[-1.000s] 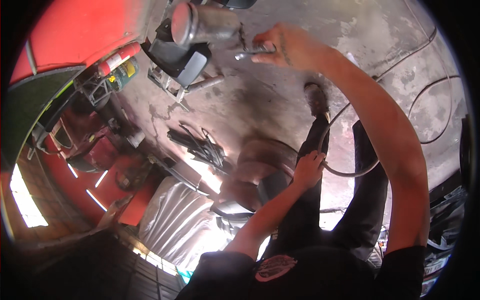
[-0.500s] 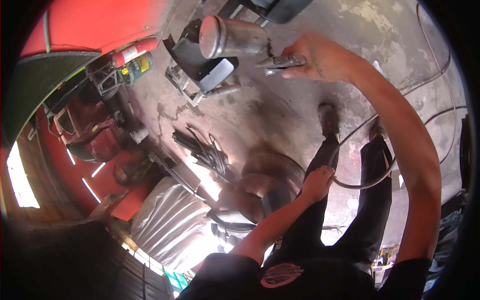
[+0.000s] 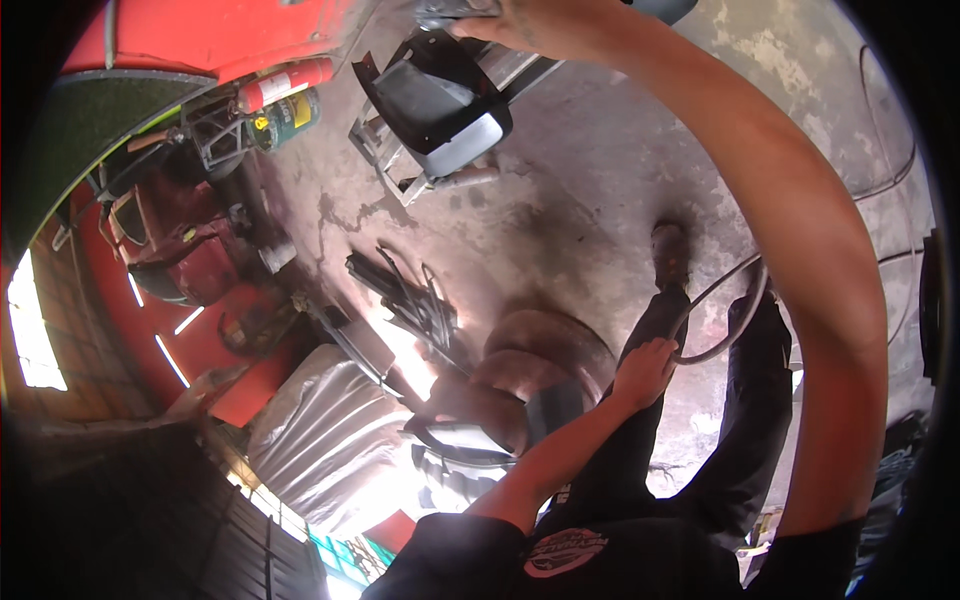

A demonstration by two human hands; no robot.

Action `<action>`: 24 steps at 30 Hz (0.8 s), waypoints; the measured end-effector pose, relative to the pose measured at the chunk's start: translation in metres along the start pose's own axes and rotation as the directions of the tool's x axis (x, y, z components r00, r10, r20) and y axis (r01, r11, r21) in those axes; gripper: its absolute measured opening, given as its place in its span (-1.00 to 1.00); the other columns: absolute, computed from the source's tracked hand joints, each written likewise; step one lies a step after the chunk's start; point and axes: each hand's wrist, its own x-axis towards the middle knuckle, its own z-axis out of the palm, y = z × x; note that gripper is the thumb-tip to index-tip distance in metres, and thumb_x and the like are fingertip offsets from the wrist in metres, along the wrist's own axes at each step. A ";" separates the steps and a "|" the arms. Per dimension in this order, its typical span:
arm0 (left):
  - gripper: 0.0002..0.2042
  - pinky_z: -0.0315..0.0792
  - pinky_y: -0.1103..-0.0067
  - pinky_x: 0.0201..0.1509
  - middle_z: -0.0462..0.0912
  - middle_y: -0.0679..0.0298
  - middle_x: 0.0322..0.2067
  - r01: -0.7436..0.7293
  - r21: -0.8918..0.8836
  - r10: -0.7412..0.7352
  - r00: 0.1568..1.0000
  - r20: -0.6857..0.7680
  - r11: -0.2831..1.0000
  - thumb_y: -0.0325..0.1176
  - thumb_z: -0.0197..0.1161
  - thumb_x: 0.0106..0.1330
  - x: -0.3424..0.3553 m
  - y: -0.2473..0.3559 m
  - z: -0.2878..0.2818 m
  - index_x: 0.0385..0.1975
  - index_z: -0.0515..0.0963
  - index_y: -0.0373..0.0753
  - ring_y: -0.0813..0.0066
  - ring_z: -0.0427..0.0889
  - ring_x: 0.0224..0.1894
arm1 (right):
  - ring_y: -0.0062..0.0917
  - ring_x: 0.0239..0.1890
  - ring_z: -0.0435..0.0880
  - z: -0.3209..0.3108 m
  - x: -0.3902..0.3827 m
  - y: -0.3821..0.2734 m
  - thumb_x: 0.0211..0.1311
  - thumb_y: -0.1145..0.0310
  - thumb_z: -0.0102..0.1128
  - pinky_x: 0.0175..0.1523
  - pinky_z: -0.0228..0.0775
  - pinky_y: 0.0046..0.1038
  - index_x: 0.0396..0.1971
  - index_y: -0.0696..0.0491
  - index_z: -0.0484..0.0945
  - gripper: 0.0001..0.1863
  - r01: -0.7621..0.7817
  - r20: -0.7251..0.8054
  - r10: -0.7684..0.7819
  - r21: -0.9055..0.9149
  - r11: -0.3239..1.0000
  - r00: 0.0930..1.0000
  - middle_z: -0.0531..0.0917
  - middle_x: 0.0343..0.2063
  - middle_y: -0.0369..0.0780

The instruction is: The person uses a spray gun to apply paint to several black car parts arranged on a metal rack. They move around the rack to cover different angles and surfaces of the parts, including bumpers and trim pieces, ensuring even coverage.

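My right hand (image 3: pixel 535 25) reaches far forward to the top edge of the picture, closed round a metal spray gun (image 3: pixel 455 12). Most of the gun, with its cup, is cut off by that edge. Just below the gun, a glossy black plastic part (image 3: pixel 425 90) with a lighter side face rests on a metal stand (image 3: pixel 365 150). My left hand (image 3: pixel 645 372) is closed on a grey air hose (image 3: pixel 738 325), held low by my left thigh. From there the hose loops in front of my legs and passes behind my right forearm.
A red cylinder (image 3: pixel 285 84) and a green one (image 3: pixel 288 122) are at the left by a red panel. Dark strips (image 3: pixel 400 300) lie on the concrete floor, near a round brown object (image 3: pixel 550 350) and a silvery sheet-covered shape (image 3: pixel 320 440). More hose trails at the right.
My right hand has swept forward and left with the spray gun, whose metal cup has gone out of view. The hose loop has narrowed; my left hand stays nearly in place.
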 end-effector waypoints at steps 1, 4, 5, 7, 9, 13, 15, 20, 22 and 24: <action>-0.72 0.52 0.17 -0.05 0.59 0.12 -0.13 -0.007 -0.008 0.007 1.000 0.013 1.000 -0.34 0.24 0.41 0.000 0.000 0.000 0.08 0.50 -0.16 0.02 0.64 -0.11 | -0.04 -0.27 0.76 -0.007 -0.011 0.001 0.33 0.12 0.36 -0.12 0.58 -0.09 -0.14 0.05 0.72 -0.69 -0.005 0.040 0.005 0.011 1.000 0.999 0.74 -0.40 0.02; -0.72 0.52 0.17 -0.04 0.59 0.13 -0.13 -0.007 -0.013 0.008 0.999 0.034 1.000 -0.33 0.24 0.42 -0.001 -0.003 0.001 0.09 0.51 -0.16 0.03 0.63 -0.11 | -0.02 -0.20 0.76 -0.017 -0.036 0.019 0.32 0.10 0.37 -0.05 0.57 -0.09 -0.09 0.06 0.73 -0.65 0.001 0.137 -0.007 0.047 0.999 0.991 0.75 -0.33 0.05; -0.72 0.52 0.18 -0.04 0.59 0.13 -0.13 -0.010 -0.008 0.010 0.999 0.040 1.000 -0.33 0.24 0.42 0.000 -0.004 0.000 0.08 0.52 -0.16 0.03 0.63 -0.11 | -0.01 -0.18 0.75 -0.015 -0.039 0.029 0.33 0.07 0.37 -0.03 0.57 -0.08 -0.08 0.07 0.73 -0.62 0.009 0.152 -0.016 0.048 0.999 0.988 0.75 -0.32 0.06; -0.72 0.53 0.18 -0.04 0.59 0.12 -0.12 -0.016 -0.015 0.016 1.000 0.015 1.000 -0.33 0.25 0.41 -0.003 -0.002 0.001 0.08 0.53 -0.17 0.03 0.64 -0.10 | 0.01 -0.16 0.74 -0.005 -0.034 0.039 0.34 0.02 0.36 -0.01 0.56 -0.07 -0.07 0.10 0.72 -0.57 -0.006 0.105 0.007 -0.012 1.000 0.994 0.74 -0.31 0.08; -0.72 0.53 0.18 -0.04 0.59 0.12 -0.11 -0.017 -0.002 0.017 1.000 0.001 1.000 -0.33 0.26 0.40 -0.002 -0.005 -0.001 0.08 0.54 -0.16 0.03 0.64 -0.09 | 0.02 -0.16 0.74 0.006 -0.023 0.042 0.35 -0.02 0.34 0.00 0.55 -0.05 -0.06 0.14 0.70 -0.52 -0.066 -0.029 0.063 -0.129 0.989 0.998 0.74 -0.33 0.09; -0.70 0.55 0.17 -0.02 0.59 0.12 -0.08 -0.010 0.011 0.010 1.000 0.020 1.000 -0.37 0.28 0.37 -0.002 -0.008 0.001 0.09 0.54 -0.16 0.01 0.65 -0.06 | 0.06 -0.26 0.73 0.016 -0.017 0.047 0.40 0.02 0.29 -0.11 0.56 -0.03 -0.01 0.15 0.66 -0.53 -0.217 -0.145 0.182 -0.286 0.933 0.973 0.73 -0.39 0.09; -0.69 0.55 0.17 -0.02 0.60 0.12 -0.09 0.013 0.004 -0.013 0.999 0.045 1.000 -0.38 0.30 0.36 -0.007 -0.005 -0.001 0.09 0.54 -0.17 0.00 0.65 -0.06 | -0.03 -0.21 0.75 0.024 -0.052 0.044 0.39 -0.02 0.32 -0.06 0.57 -0.13 0.12 0.10 0.65 -0.47 -0.211 -0.212 0.175 -0.159 0.964 0.961 0.75 -0.28 0.02; -0.68 0.56 0.15 -0.03 0.62 0.14 -0.13 0.012 0.069 -0.018 0.996 0.092 0.998 -0.43 0.31 0.33 -0.009 -0.005 -0.003 0.08 0.55 -0.18 0.00 0.67 -0.08 | -0.12 -0.35 0.75 0.038 -0.189 0.055 0.34 0.11 0.41 -0.17 0.59 -0.22 0.09 0.12 0.69 -0.54 -0.198 -0.354 0.222 0.105 0.975 0.908 0.76 -0.33 0.01; -0.69 0.57 0.15 -0.06 0.62 0.15 -0.14 -0.022 0.089 0.012 0.993 0.116 0.996 -0.45 0.29 0.33 -0.011 -0.007 -0.001 0.07 0.54 -0.18 0.01 0.67 -0.09 | -0.13 -0.41 0.73 0.041 -0.246 0.061 0.34 0.14 0.42 -0.23 0.57 -0.24 0.03 0.11 0.71 -0.59 -0.302 -0.419 0.348 0.173 0.937 0.838 0.73 -0.42 0.01; -0.69 0.57 0.15 -0.07 0.61 0.14 -0.15 -0.052 0.136 0.033 0.990 0.139 0.989 -0.47 0.28 0.32 -0.012 -0.008 0.002 0.06 0.55 -0.17 0.01 0.66 -0.09 | -0.20 -0.50 0.69 0.042 -0.289 0.072 0.35 0.15 0.43 -0.28 0.53 -0.31 -0.01 0.14 0.72 -0.61 -0.412 -0.536 0.462 0.219 0.885 0.707 0.71 -0.49 -0.02</action>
